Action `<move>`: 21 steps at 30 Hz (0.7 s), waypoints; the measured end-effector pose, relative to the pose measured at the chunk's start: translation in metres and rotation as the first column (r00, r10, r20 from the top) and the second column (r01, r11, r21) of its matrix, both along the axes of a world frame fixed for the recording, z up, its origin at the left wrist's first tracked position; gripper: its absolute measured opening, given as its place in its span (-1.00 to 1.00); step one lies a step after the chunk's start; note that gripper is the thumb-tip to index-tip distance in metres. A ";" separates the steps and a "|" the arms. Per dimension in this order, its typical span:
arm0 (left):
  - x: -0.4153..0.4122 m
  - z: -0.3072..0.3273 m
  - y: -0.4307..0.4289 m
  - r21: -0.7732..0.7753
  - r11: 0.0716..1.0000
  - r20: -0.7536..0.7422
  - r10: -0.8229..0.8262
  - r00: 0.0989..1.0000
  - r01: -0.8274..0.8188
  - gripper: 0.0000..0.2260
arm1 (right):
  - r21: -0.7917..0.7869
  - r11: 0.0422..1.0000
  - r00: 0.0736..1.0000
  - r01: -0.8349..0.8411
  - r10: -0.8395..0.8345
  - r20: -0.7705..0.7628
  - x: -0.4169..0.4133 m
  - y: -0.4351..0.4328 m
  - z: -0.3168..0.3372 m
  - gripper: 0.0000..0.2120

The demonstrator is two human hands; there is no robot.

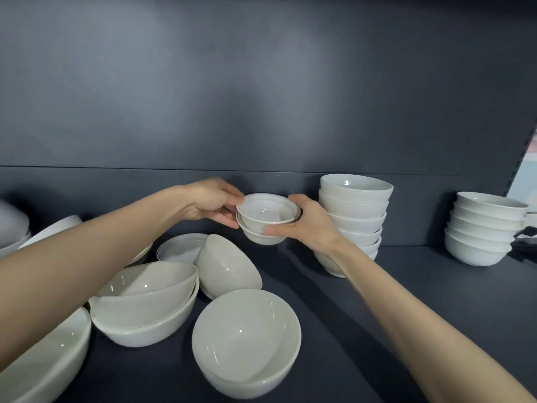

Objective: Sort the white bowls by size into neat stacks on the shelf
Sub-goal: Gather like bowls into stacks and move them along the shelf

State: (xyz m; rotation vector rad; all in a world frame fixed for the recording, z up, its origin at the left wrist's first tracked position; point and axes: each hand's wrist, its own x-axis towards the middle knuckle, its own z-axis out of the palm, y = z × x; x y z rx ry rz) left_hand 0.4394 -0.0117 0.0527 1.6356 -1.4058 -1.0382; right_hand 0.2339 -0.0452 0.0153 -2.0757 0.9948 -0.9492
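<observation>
Loose white bowls [246, 341] lie on the shelf [377, 315] at 6 to 8 o'clock. Beyond them, two nested small bowls [267, 219] sit between both hands: left hand [212, 203] pinches the rim at 9 o'clock, right hand [308, 225] grips the wall at 3 o'clock. Tall stack [356, 210] stands just past the right hand.

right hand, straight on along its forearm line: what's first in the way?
Only the two nested small bowls that the right hand grips together with the left hand; past them, probably the shelf's dark back panel. Depth is unclear.
</observation>
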 end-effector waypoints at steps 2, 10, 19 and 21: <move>-0.004 0.006 0.008 -0.026 1.000 -0.015 0.009 1.000 -0.009 -0.75 | 0.007 1.000 0.999 -0.012 0.012 0.030 -0.004 0.005 0.005 -0.55; -0.043 0.017 0.057 -0.119 0.993 -0.017 0.026 1.000 -0.028 -0.76 | 0.048 0.995 0.986 -0.082 0.074 0.150 -0.047 0.041 0.010 -0.60; -0.118 0.004 0.090 -0.129 0.987 -0.041 0.092 0.995 -0.097 -0.79 | 0.051 0.979 0.972 -0.199 0.191 0.135 -0.128 0.059 0.009 -0.45; -0.141 -0.002 0.094 -0.122 0.986 -0.065 0.108 0.992 -0.115 -0.80 | 0.069 0.972 0.969 -0.223 0.214 0.122 -0.151 0.060 0.007 -0.48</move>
